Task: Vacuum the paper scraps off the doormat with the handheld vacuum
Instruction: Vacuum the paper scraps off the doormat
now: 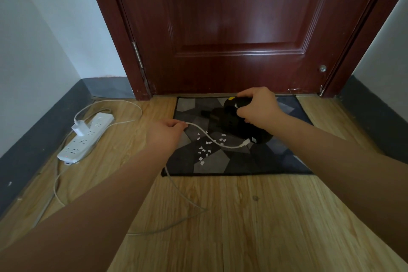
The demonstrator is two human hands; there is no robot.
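Note:
A dark doormat (287, 161) with a grey geometric pattern lies on the wooden floor in front of the door. Several small white paper scraps (204, 150) are scattered across its left middle. A black handheld vacuum (231, 115) with a yellow button rests on the mat, and my right hand (258, 106) grips its handle from above. A white charging cable (212, 139) is plugged into the vacuum's rear end and crosses the scraps. My left hand (165, 134) pinches this cable at the mat's left edge.
A white power strip (86, 137) with a white charger plugged in lies on the floor at the left, near the dark skirting. The cable loops over the floor boards in front of the mat. A dark red door (231, 28) stands shut behind the mat.

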